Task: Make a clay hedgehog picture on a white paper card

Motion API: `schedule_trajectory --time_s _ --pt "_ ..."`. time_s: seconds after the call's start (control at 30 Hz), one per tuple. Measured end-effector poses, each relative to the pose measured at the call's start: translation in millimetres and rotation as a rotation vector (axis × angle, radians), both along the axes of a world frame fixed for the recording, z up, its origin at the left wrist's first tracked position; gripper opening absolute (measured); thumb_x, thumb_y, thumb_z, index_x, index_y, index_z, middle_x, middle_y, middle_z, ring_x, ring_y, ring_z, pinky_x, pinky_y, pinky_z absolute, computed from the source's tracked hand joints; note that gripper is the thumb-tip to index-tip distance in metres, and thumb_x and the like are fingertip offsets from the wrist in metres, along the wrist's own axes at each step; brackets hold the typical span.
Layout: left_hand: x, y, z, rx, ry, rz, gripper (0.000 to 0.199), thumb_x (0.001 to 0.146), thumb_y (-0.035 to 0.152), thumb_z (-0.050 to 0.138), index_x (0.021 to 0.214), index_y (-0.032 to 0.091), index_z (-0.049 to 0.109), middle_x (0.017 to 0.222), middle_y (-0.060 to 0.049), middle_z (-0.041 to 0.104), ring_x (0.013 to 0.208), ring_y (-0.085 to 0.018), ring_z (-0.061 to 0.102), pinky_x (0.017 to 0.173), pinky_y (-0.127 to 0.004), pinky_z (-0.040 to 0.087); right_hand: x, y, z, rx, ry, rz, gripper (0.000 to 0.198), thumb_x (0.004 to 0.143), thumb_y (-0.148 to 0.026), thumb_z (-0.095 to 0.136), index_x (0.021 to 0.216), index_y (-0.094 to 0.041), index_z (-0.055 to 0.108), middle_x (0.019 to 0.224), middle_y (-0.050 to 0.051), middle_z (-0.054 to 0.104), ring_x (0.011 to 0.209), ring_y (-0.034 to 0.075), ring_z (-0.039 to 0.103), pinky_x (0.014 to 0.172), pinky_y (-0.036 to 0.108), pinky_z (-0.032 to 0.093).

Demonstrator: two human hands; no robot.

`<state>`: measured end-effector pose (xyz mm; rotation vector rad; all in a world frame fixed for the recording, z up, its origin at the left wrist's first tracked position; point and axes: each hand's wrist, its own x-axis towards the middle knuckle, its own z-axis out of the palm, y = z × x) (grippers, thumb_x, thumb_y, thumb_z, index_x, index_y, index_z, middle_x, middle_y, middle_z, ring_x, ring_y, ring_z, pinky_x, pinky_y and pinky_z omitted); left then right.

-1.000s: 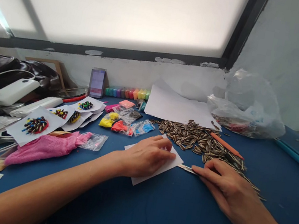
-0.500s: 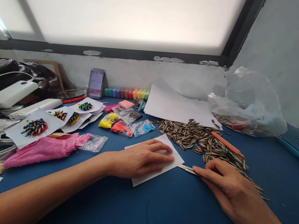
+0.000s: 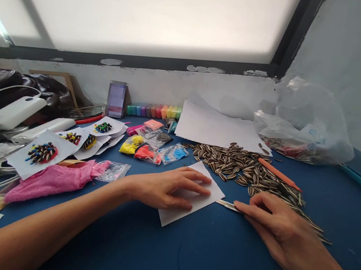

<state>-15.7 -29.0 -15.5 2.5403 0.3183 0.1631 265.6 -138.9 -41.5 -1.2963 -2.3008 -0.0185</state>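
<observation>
My left hand (image 3: 174,189) lies with spread fingers on a small white sheet of paper (image 3: 171,217), partly covering it. In my right hand (image 3: 280,231) is a slim, pale metallic utility knife (image 3: 229,205), pinched between thumb and fingers. Its tip points left and meets the paper's right corner; most of the handle is hidden by the hand. Just beyond both hands spreads a heap of striped sunflower seeds (image 3: 223,161). An orange stick-like tool (image 3: 280,174) rests on the heap's right side.
Small bags of coloured clay (image 3: 144,152) lie behind my left hand. To the left are paper pieces with seeds set in clay (image 3: 42,155), a pink cloth (image 3: 57,180) and white chargers (image 3: 13,112). White sheets (image 3: 220,125) and a plastic bag (image 3: 306,134) stand at the back.
My left thumb has spread away from the fingers on the paper. Paper and knife sit slightly farther right in view, along with a small shift of the whole scene.
</observation>
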Motion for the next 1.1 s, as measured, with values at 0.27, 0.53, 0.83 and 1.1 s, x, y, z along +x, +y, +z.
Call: schedule_trajectory --time_s 0.27,0.53,0.83,1.1 --pt "-2.6 3.4 -0.5 -0.052 0.023 -0.004 0.050 0.094 0.016 0.050 0.142 0.028 0.046 0.155 -0.005 0.037 0.147 -0.020 0.028 0.121 -0.046 0.026 0.0 -0.2 0.3 -0.006 -0.006 0.033 0.029 0.100 -0.026 0.044 0.114 -0.027 0.070 0.088 0.005 0.056 0.071 0.014 0.058 0.059 0.025 0.048" --pt "-1.3 2.4 -0.5 -0.065 0.035 -0.001 0.056 0.088 0.009 0.046 0.142 0.022 0.046 0.156 -0.007 0.035 0.147 -0.021 0.026 0.122 -0.046 0.023 -5.4 -2.1 0.6 -0.038 -0.006 -0.004 0.030 0.100 -0.028 0.043 0.110 -0.026 0.071 0.090 0.006 0.057 0.074 0.016 0.059 0.060 0.027 0.049" --pt "-0.3 1.6 8.9 -0.098 0.151 0.009 0.063 0.083 0.009 0.045 0.144 0.022 0.045 0.160 -0.002 0.027 0.150 -0.019 0.018 0.123 -0.041 0.016 -7.6 -0.6 3.4 -0.041 -0.024 0.020 0.027 0.101 -0.028 0.043 0.109 -0.026 0.068 0.090 0.005 0.054 0.072 0.014 0.059 0.060 0.027 0.050" --pt "-1.9 2.3 16.0 -0.100 0.239 -0.033 0.062 0.088 0.010 0.040 0.149 0.020 0.038 0.163 0.000 0.017 0.151 -0.016 0.009 0.124 -0.038 0.011 -7.8 0.7 3.4 -0.034 -0.027 0.049 0.028 0.101 -0.026 0.043 0.116 -0.027 0.066 0.090 0.004 0.053 0.071 0.013 0.058 0.058 0.026 0.049"
